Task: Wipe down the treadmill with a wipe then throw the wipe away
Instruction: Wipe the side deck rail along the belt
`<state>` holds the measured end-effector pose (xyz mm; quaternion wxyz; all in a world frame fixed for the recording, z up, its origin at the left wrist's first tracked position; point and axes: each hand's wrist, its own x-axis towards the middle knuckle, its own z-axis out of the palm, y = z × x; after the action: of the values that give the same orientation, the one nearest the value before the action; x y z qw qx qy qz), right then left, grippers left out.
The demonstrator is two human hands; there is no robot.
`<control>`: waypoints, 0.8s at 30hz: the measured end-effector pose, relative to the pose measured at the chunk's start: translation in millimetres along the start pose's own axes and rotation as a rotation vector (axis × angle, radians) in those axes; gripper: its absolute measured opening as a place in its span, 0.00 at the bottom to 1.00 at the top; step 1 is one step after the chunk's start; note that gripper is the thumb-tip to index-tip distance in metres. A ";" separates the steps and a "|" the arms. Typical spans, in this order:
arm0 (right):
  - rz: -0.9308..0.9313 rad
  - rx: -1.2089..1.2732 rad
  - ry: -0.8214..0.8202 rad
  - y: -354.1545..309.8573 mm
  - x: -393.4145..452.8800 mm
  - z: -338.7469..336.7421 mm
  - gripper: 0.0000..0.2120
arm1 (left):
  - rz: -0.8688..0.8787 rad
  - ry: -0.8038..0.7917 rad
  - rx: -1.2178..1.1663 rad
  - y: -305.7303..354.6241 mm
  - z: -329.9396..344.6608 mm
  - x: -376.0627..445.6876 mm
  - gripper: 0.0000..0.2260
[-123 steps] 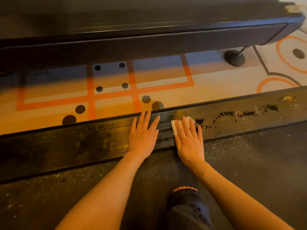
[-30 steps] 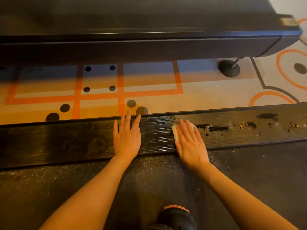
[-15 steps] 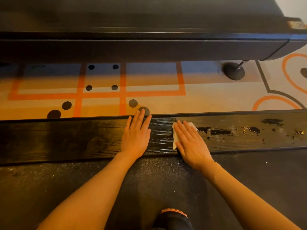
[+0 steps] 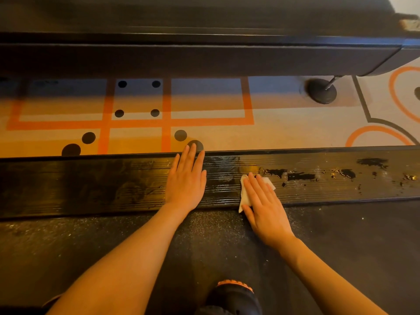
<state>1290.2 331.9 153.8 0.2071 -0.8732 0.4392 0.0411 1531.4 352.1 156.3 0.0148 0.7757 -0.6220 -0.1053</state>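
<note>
While I kneel on the belt, both my hands lie on the side rail, catalogued as follows.

Left hand (image 4: 185,180): flat, palm down on the ribbed side rail (image 4: 91,185) of the treadmill, fingers straight and close together, tips reaching the rail's far edge; holds nothing.

Right hand (image 4: 263,205): flat, fingers straight and slightly spread, pressing the wipe down; heel of the hand over the belt, fingers over the rail.

Wipe (image 4: 245,194): white, crumpled, mostly under my right fingers; one corner shows past the fingertips, another hangs over the rail's near edge onto the belt.

Side rail: black, grooved lengthwise; glossy and wet-looking between my hands and to the left.

Grime patches (image 4: 300,176): dark smears and small yellowish flecks on the rail, just right of the wipe and running on toward the right edge.

Belt (image 4: 352,242): dark, textured, speckled with pale dust.

Knee (image 4: 234,294): dark trousers with an orange trim, bottom centre, on the belt.

Carpet (image 4: 284,133): pale, with orange lines, orange circles and black dots, beyond the rail.

Neighbouring machine (image 4: 204,57): long dark frame across the top.

Round foot (image 4: 321,90): black, standing on the carpet under that frame.
</note>
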 end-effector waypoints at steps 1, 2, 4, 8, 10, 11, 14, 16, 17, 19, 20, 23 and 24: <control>-0.001 0.004 -0.005 1.7 -1.9 -1.1 0.31 | 0.001 0.001 0.001 0.0 0.4 0.1 0.25; 0.000 0.001 -0.009 0.9 -1.9 -1.6 0.31 | 0.002 0.003 0.002 0.0 1.1 0.2 0.25; -0.001 -0.034 0.005 -7.0 1.4 -0.3 0.30 | 0.002 0.010 0.007 -0.2 2.4 0.1 0.25; -0.055 -0.075 0.056 -35.6 13.4 9.8 0.29 | -0.002 0.018 0.011 0.4 3.2 -0.5 0.25; -0.072 -0.060 0.074 -49.1 18.1 13.5 0.29 | 0.002 0.020 0.005 0.0 3.4 -0.2 0.25; -0.074 -0.070 0.079 -52.9 19.5 14.8 0.29 | 0.002 0.024 0.004 -0.1 3.5 -0.2 0.25; -0.082 -0.155 0.061 -51.3 18.3 15.9 0.29 | -0.008 0.025 0.012 0.8 3.4 -0.6 0.25; -0.080 -0.194 0.041 -38.9 12.5 15.2 0.29 | -0.013 0.018 0.015 1.6 2.5 0.0 0.25; -0.072 -0.198 0.038 -29.6 7.6 13.9 0.29 | -0.013 0.009 0.015 1.7 1.9 0.5 0.25; -0.030 -0.183 0.039 -7.7 -3.9 9.4 0.30 | -0.010 -0.007 0.016 1.5 1.1 1.1 0.25; -0.001 -0.172 0.042 2.4 -8.8 6.8 0.30 | -0.009 -0.011 0.014 1.3 0.8 1.2 0.25; 0.054 -0.151 0.029 14.3 -13.8 2.3 0.31 | -0.007 -0.007 0.012 1.2 1.0 0.9 0.25; 0.062 -0.141 0.019 12.0 -12.8 2.5 0.31 | -0.008 -0.005 0.010 1.1 1.2 0.9 0.25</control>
<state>1273.2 336.1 150.8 0.1397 -0.8719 0.4641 0.0699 1530.3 351.1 155.1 0.0090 0.7781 -0.6193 -0.1042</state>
